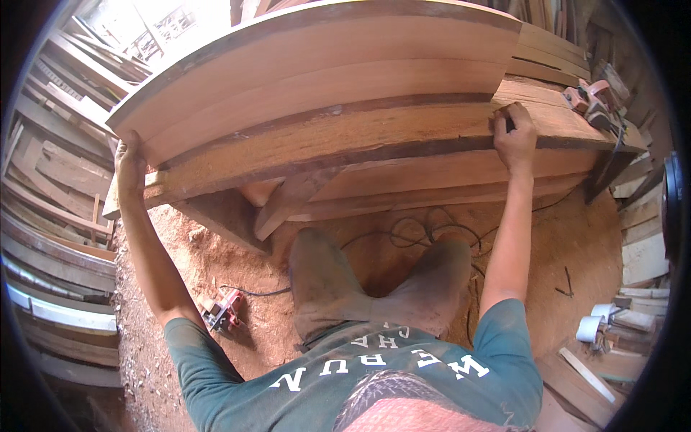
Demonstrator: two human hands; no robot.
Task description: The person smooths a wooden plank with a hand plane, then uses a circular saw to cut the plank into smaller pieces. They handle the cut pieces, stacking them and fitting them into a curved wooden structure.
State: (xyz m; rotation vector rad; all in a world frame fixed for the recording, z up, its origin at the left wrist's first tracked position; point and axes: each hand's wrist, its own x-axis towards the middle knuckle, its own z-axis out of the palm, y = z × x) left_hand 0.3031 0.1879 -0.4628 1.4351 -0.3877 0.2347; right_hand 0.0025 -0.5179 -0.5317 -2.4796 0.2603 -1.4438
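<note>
A wide wooden panel (pixel 317 75) stands on its long edge, tilted, along a sawdust-covered wooden workbench (pixel 317 140). At the panel's left end my left hand (pixel 129 164) is closed round its lower corner, thumb on the near side; the other fingers are partly hidden. My right hand (pixel 515 135) is curled closed by the bench's front edge, just beyond the panel's lower right corner. What its fingers hold, if anything, is too small and hidden to make out.
A red-and-grey power tool (pixel 594 101) lies on the bench's right end. On the sawdusty floor sit another corded red power tool (pixel 224 311) and a looped black cable (pixel 432 229). Stacked boards (pixel 61 180) line the left side; offcuts (pixel 637 317) lie at right.
</note>
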